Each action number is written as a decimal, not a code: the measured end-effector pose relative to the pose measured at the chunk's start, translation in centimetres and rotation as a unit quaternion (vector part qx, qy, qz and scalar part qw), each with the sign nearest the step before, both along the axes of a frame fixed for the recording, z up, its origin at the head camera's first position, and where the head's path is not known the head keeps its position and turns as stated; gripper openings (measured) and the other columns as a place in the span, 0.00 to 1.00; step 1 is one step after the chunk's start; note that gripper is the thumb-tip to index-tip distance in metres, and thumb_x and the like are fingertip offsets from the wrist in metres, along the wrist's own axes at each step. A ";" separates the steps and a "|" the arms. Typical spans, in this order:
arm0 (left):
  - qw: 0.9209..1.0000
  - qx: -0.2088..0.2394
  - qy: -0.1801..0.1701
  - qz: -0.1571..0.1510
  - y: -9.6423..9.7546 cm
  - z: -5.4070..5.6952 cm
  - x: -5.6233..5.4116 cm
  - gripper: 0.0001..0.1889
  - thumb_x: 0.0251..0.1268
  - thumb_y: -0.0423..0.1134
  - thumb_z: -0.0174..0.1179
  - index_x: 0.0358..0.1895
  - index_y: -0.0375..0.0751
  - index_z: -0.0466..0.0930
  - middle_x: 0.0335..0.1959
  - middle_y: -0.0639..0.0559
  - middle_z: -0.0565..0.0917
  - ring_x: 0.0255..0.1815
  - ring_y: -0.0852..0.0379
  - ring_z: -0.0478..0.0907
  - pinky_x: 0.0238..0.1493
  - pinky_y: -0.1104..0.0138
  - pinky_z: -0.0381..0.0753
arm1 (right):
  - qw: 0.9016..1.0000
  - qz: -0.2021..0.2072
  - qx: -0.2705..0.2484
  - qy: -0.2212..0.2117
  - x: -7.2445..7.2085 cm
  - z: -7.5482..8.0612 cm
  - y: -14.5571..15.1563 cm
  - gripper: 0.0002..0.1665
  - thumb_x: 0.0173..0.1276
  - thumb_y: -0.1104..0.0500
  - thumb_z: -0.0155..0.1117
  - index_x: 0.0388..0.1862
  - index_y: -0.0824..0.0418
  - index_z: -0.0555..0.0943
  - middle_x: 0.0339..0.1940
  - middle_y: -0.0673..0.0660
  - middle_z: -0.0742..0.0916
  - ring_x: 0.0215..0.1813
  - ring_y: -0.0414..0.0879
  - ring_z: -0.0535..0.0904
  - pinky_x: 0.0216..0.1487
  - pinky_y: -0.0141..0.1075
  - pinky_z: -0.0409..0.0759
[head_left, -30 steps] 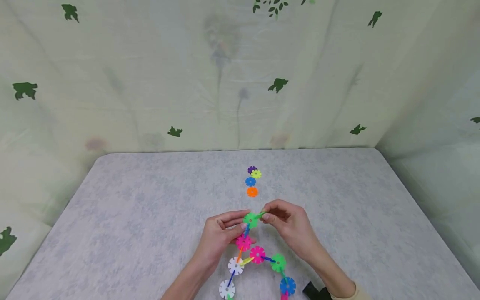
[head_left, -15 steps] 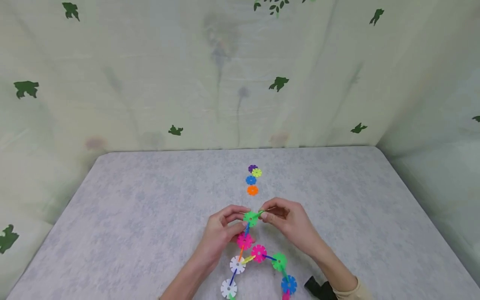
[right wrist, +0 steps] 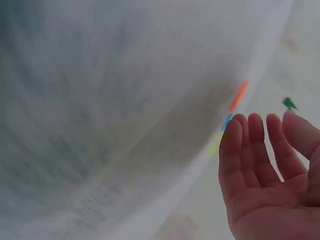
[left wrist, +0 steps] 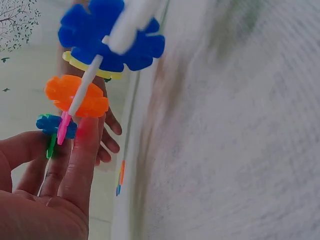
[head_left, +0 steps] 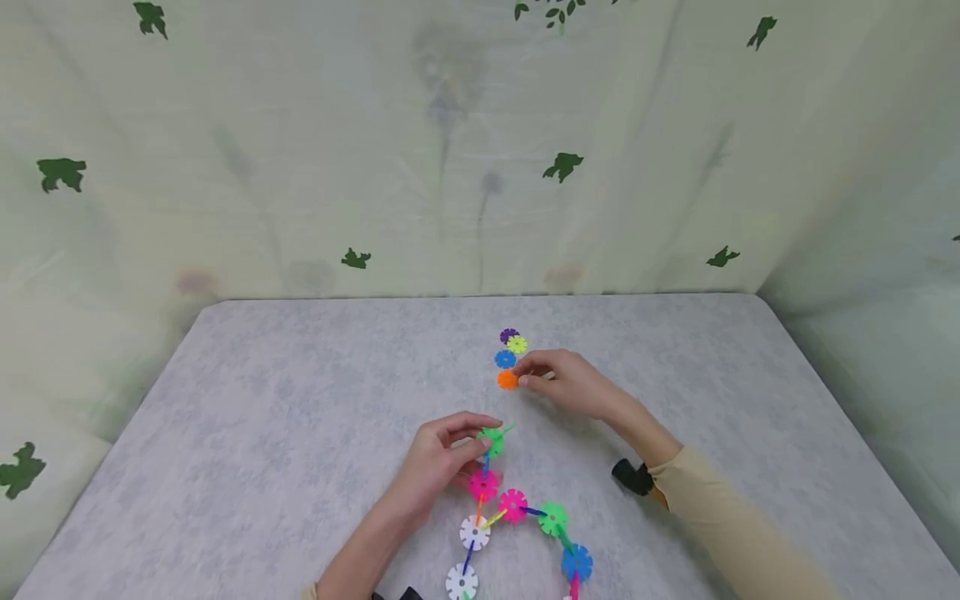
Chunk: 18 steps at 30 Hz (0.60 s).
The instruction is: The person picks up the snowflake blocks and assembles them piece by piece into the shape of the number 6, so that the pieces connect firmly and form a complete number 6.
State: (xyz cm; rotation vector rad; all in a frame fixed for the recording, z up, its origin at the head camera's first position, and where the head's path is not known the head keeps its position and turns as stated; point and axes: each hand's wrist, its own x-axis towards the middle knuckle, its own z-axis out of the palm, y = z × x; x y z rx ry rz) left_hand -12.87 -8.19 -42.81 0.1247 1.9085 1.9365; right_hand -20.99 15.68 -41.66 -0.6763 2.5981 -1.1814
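My left hand (head_left: 442,458) pinches the upper end of a chain of interlocking plastic discs at a green notched disc (head_left: 491,443). Below it hang a pink disc (head_left: 483,484) and a white disc (head_left: 474,532), and the chain curves on through more discs joined by edge-on ones. In the left wrist view a blue disc (left wrist: 90,32) and an orange disc (left wrist: 82,97) of the chain loom close. My right hand (head_left: 566,382) is stretched forward, its fingertips at the right edge of a loose orange disc (head_left: 507,380). The right wrist view shows its fingers slightly bent, nothing held.
Behind the orange disc lie a blue disc (head_left: 506,359), a yellow disc (head_left: 517,343) and a purple disc (head_left: 508,335), the last two overlapping. The grey table (head_left: 337,375) ends at a pale curtain (head_left: 300,167) with leaf and bird prints.
My right hand has let go of the green disc at the chain's end and moved forward to the loose orange disc. The left hand stays on the chain, which has tilted slightly.
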 end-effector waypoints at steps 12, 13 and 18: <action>1.000 -0.005 0.014 0.023 -0.4 -0.2 -0.6 0.15 0.65 0.33 0.62 0.54 0.37 0.83 0.37 0.47 0.84 0.34 0.54 0.80 0.26 0.68 0.77 | 0.994 0.062 0.085 0.010 -3.9 -1.4 -1.1 0.15 0.67 0.62 0.68 0.52 0.55 0.84 0.48 0.48 0.83 0.43 0.45 0.75 0.47 0.38 0.75; 1.000 -0.005 0.019 0.023 -0.5 -0.3 -0.6 0.15 0.65 0.33 0.62 0.54 0.37 0.83 0.38 0.45 0.85 0.34 0.55 0.80 0.26 0.68 0.77 | 0.994 0.064 0.092 0.012 -4.0 -1.4 -1.3 0.15 0.66 0.62 0.69 0.52 0.55 0.84 0.47 0.48 0.83 0.41 0.45 0.74 0.46 0.38 0.75; 0.999 -0.008 0.026 0.027 -0.8 -0.3 -0.9 0.14 0.67 0.31 0.60 0.54 0.39 0.83 0.37 0.40 0.86 0.32 0.55 0.80 0.28 0.68 0.78 | 0.992 0.068 0.107 0.002 -3.9 -1.5 -1.5 0.13 0.63 0.63 0.71 0.47 0.55 0.83 0.39 0.49 0.82 0.38 0.45 0.73 0.42 0.37 0.75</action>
